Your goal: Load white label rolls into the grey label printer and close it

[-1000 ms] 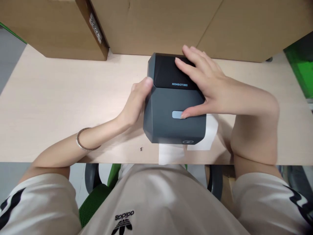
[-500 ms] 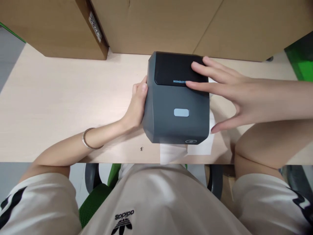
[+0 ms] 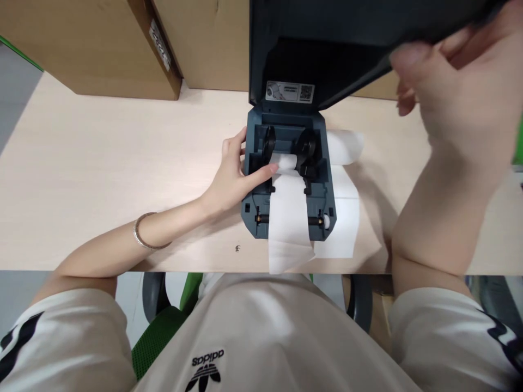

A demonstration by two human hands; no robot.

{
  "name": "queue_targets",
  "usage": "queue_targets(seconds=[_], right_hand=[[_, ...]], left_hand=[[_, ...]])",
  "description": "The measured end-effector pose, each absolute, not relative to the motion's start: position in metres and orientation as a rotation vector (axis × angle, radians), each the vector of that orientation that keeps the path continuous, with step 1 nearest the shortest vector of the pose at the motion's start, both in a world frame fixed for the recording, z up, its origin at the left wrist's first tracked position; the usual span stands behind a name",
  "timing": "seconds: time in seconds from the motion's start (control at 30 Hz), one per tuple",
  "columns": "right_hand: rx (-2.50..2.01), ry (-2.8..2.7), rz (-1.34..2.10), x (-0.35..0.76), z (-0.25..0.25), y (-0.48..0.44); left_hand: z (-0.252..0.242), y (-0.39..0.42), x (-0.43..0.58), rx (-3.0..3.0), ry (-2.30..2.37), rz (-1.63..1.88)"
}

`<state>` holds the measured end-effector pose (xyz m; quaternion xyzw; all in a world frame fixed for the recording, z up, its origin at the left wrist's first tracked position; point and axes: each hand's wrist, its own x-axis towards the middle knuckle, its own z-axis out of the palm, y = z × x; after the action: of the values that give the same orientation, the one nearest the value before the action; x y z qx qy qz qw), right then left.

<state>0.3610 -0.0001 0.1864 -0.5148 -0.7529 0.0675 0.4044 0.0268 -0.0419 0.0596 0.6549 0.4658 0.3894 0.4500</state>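
Observation:
A dark grey label printer (image 3: 251, 209) stands on the pale wooden table (image 3: 102, 179) with its lid (image 3: 310, 49) swung up toward me. My right hand (image 3: 457, 87) grips the lid's raised edge near the top right. My left hand (image 3: 232, 177) rests against the printer's left side, its thumb reaching in to touch the white paper roll (image 3: 283, 161). A white paper strip (image 3: 288, 223) runs from the roll out over the front and past the table edge.
Cardboard boxes (image 3: 102, 49) stand along the back of the table. A white sheet (image 3: 343, 207) lies under and to the right of the printer. A green chair (image 3: 159, 332) shows below the table edge. A green object (image 3: 518, 141) sits at the far right.
The printer lid was shut and now stands open, lifted by my right hand. My left thumb has moved from the printer's side onto the paper roll inside.

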Motion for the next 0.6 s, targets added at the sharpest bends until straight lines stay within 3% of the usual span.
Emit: queue_targets(seconds=[0.27,0.4,0.5,0.6], right_hand=[[-1.357,-1.769,0.538,0.353,0.172,0.01],[-1.418,-1.82,0.285,0.336,0.162,0.003],[-1.359,-2.292,0.058,0.307,0.154,-0.01],[-1.271,-2.682,0.069,0.288,0.142,-0.017]], left_hand=[[0.058,-0.041,0.026,1.59,1.153,0.948],[0.053,-0.038,0.026,1.592,1.14,0.975],[0.048,-0.034,0.025,1.625,1.093,0.996],[0.045,-0.03,0.025,1.657,1.063,1.024]])
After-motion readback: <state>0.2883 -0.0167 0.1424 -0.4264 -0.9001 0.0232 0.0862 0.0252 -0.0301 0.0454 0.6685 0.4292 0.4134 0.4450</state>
